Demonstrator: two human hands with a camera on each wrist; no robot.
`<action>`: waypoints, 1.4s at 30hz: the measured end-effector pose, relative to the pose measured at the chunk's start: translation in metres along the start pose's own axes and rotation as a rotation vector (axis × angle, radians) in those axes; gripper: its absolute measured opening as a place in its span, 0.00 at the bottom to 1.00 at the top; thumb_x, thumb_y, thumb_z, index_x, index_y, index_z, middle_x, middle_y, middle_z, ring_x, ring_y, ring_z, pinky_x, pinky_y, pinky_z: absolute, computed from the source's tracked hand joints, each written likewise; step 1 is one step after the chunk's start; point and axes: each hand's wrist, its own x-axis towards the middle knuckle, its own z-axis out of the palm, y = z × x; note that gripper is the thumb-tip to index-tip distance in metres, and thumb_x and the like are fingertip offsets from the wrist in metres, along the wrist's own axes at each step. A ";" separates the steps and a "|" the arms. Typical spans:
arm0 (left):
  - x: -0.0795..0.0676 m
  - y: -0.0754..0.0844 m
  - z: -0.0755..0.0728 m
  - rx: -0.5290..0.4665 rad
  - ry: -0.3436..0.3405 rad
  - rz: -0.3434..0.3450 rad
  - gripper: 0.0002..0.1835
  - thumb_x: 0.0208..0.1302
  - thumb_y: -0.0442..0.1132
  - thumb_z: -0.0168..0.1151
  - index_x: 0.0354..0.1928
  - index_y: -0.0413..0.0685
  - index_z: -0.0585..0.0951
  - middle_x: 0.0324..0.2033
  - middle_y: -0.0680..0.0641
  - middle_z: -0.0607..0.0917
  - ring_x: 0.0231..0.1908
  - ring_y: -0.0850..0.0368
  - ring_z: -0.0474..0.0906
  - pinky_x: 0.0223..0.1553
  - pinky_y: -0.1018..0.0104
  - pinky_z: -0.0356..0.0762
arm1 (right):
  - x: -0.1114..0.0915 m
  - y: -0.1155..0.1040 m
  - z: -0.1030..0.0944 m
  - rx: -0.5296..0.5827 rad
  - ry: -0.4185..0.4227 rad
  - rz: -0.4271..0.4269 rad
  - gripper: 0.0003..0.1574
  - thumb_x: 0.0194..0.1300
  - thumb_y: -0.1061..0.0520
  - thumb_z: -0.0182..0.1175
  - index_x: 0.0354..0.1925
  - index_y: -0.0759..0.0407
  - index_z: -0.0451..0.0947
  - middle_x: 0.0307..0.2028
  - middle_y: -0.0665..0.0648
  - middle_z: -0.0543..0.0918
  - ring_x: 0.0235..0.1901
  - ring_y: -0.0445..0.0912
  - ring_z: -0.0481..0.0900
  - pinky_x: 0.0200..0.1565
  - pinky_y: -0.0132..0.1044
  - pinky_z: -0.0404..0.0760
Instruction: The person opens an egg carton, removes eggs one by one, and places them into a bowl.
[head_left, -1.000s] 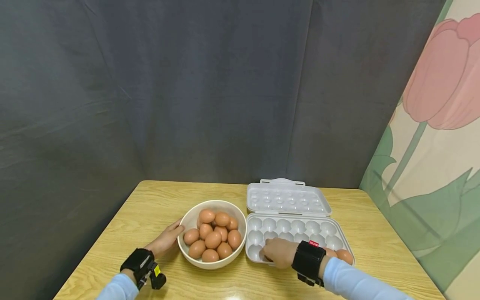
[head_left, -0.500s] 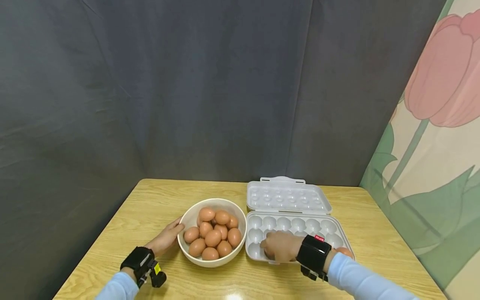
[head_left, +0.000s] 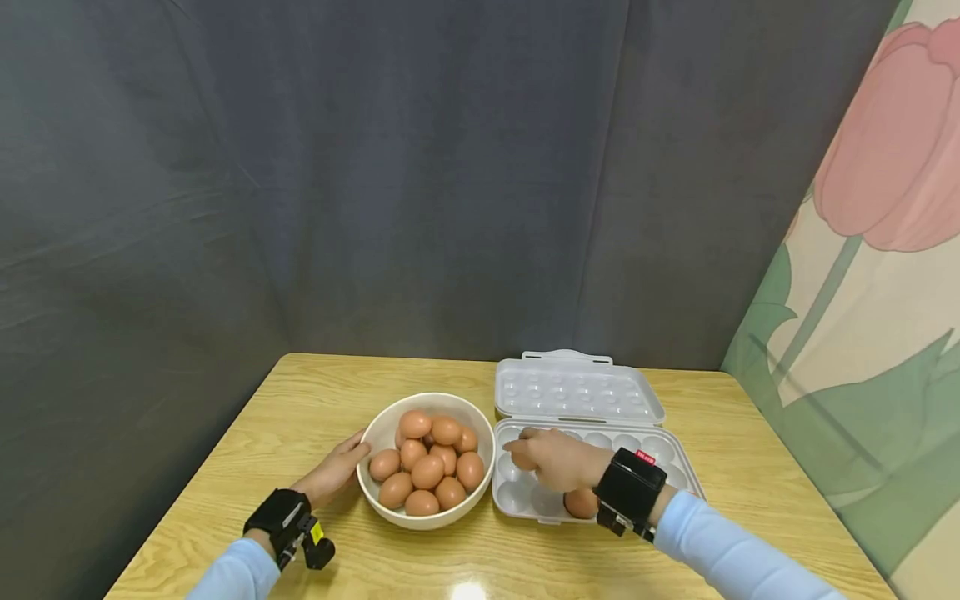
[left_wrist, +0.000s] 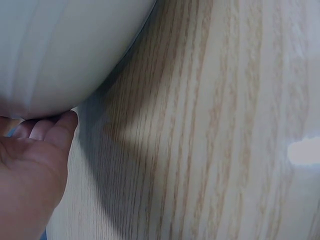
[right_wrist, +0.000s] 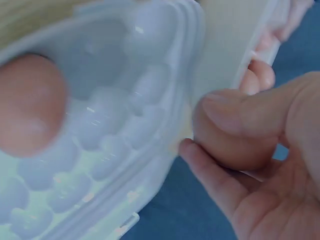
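Note:
My left hand (head_left: 335, 473) grips the side of a cream bowl (head_left: 381, 435), thumb at the rim and fingers against its outside in the left wrist view. Brown eggs (head_left: 427, 472) are heaped in the bowl. Over the left part of a white egg carton (head_left: 513, 497), my right hand (head_left: 564, 461) pinches an egg (right_wrist: 235, 140) between thumb and fingers, clear of the cups in the right wrist view. Another egg (head_left: 581, 503) sits in a front-row cup beneath the wrist. The forearm hides the carton's front right part.
The carton's lid (head_left: 577, 392) lies folded back behind the cups. Both containers stand side by side on a wooden table (head_left: 300, 400). A dark curtain (head_left: 450, 183) hangs behind, and a tulip-patterned wall (head_left: 862, 350) is on the right.
My right hand has risen from the carton's front row and moved back, holding an egg. An egg in a front-row cup is now uncovered. The left hand and the bowl stay put.

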 end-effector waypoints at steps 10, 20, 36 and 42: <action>0.000 0.000 0.001 -0.018 0.023 -0.008 0.27 0.72 0.42 0.33 0.71 0.44 0.50 0.69 0.35 0.52 0.67 0.39 0.50 0.66 0.45 0.54 | 0.039 -0.018 -0.002 0.037 0.242 0.007 0.36 0.45 0.72 0.53 0.56 0.56 0.73 0.48 0.57 0.76 0.35 0.47 0.78 0.37 0.38 0.81; 0.002 -0.001 0.008 -0.029 0.013 -0.010 0.27 0.72 0.41 0.33 0.71 0.44 0.50 0.69 0.36 0.52 0.68 0.40 0.50 0.67 0.46 0.53 | 0.054 -0.037 0.031 0.041 0.246 0.085 0.36 0.45 0.65 0.62 0.56 0.57 0.72 0.47 0.60 0.76 0.24 0.43 0.75 0.23 0.30 0.75; 0.003 0.003 0.010 -0.036 -0.022 0.005 0.27 0.73 0.40 0.31 0.71 0.43 0.48 0.69 0.35 0.50 0.68 0.39 0.49 0.66 0.45 0.53 | 0.054 -0.039 0.040 0.017 0.284 0.091 0.32 0.49 0.62 0.64 0.56 0.59 0.71 0.49 0.60 0.73 0.26 0.47 0.77 0.26 0.34 0.76; 0.003 -0.001 0.011 -0.043 -0.013 -0.004 0.27 0.72 0.41 0.32 0.71 0.44 0.48 0.69 0.35 0.51 0.68 0.39 0.50 0.67 0.46 0.54 | 0.052 -0.038 0.042 0.029 0.252 0.107 0.35 0.50 0.60 0.65 0.58 0.61 0.69 0.47 0.62 0.75 0.36 0.51 0.80 0.37 0.41 0.80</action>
